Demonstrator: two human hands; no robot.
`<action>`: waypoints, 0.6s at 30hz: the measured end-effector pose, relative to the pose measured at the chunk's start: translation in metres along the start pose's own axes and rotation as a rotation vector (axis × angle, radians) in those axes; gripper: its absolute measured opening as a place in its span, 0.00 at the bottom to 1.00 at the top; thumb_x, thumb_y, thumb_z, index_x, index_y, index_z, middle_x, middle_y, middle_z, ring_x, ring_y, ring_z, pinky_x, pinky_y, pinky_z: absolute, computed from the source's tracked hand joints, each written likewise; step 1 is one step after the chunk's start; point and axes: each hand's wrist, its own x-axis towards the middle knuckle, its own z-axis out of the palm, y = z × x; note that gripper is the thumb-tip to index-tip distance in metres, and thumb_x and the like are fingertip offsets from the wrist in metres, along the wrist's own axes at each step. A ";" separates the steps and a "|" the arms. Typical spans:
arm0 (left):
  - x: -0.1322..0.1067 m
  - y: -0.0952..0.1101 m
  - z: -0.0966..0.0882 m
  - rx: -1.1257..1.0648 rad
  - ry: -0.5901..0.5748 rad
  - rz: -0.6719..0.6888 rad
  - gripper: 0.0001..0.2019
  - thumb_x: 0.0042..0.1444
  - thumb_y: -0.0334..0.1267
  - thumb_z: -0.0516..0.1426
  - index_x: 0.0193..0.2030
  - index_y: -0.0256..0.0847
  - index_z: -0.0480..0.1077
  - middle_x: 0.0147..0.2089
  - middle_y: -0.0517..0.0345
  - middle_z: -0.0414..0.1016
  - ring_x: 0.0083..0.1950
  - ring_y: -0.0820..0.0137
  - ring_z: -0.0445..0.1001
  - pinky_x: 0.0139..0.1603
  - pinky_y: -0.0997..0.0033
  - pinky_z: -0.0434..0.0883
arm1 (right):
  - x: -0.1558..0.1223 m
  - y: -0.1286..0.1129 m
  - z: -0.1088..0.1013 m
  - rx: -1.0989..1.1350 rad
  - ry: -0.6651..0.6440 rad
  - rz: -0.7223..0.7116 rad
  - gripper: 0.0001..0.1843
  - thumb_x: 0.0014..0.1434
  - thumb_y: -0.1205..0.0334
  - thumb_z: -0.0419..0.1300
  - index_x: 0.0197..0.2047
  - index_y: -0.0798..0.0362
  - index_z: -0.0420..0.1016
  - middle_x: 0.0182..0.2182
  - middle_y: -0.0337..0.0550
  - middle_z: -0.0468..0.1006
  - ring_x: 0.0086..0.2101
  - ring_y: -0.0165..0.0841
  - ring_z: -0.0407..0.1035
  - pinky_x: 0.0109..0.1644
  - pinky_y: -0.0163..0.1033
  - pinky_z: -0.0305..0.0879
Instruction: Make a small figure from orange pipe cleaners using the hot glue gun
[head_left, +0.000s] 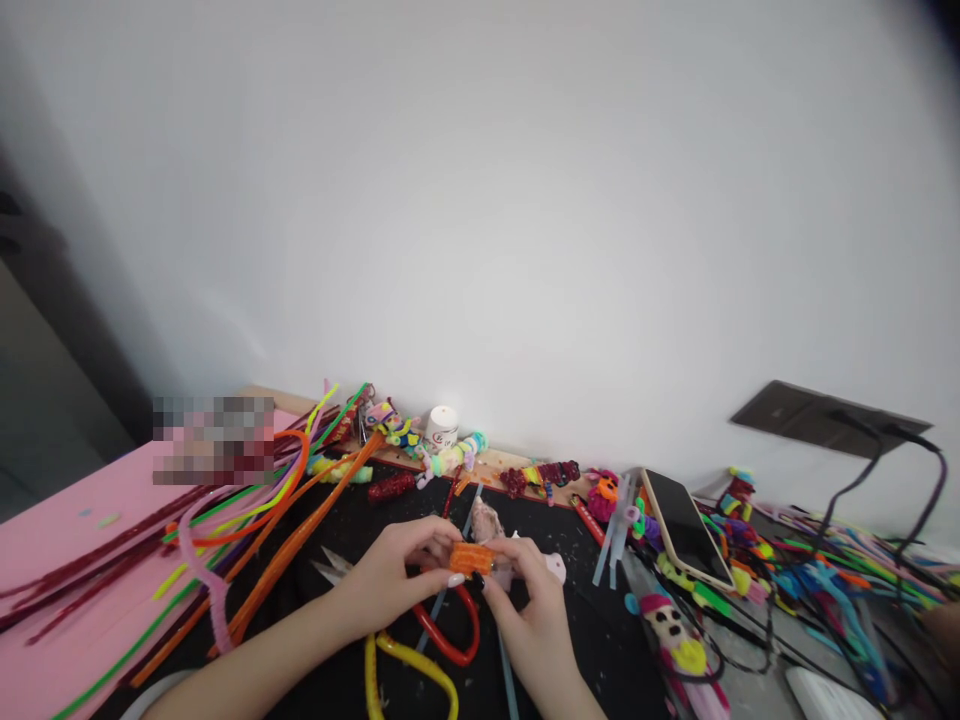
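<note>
Between my fingertips is a small, tightly coiled orange bundle [472, 558], apparently wound pipe cleaner, held level above the black work surface [600, 640]. My left hand [401, 575] pinches its left end, thumb underneath and fingers behind. On the right end, my right hand [529, 590] closes with thumb and index finger. Scissor blades [331, 566] stick out left of my left wrist. A red loop handle [472, 640] and a yellow loop handle [412, 665] lie below the hands. Behind the bundle is a pale, crumpled-looking piece [487, 520], partly hidden.
Long coloured pipe cleaners [300, 520] spread over the pink surface [52, 560] at left. Pipe-cleaner figures [540, 478] and a white cap-like object [442, 428] line the wall. At right lie a phone [686, 525], translucent sticks [616, 530], a doll figure [679, 640] and black cables [847, 480].
</note>
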 end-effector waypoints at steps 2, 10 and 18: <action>0.000 0.001 -0.001 0.023 0.025 0.014 0.14 0.51 0.36 0.62 0.45 0.38 0.71 0.39 0.54 0.77 0.41 0.66 0.75 0.45 0.67 0.73 | 0.000 0.001 0.000 -0.004 0.004 -0.002 0.11 0.53 0.72 0.58 0.40 0.51 0.74 0.33 0.41 0.75 0.33 0.35 0.69 0.37 0.37 0.66; -0.002 0.001 -0.003 0.225 0.076 0.114 0.10 0.51 0.38 0.62 0.41 0.43 0.77 0.43 0.53 0.79 0.44 0.63 0.76 0.46 0.67 0.73 | 0.001 -0.002 0.001 0.029 0.008 0.024 0.12 0.51 0.73 0.58 0.38 0.51 0.75 0.32 0.41 0.77 0.33 0.35 0.71 0.37 0.37 0.68; -0.001 -0.001 -0.005 0.361 0.095 0.179 0.11 0.51 0.39 0.63 0.42 0.44 0.79 0.41 0.54 0.82 0.43 0.62 0.78 0.48 0.67 0.71 | 0.001 0.001 0.002 0.078 0.003 0.061 0.13 0.49 0.72 0.59 0.39 0.52 0.77 0.30 0.40 0.77 0.31 0.33 0.72 0.35 0.35 0.68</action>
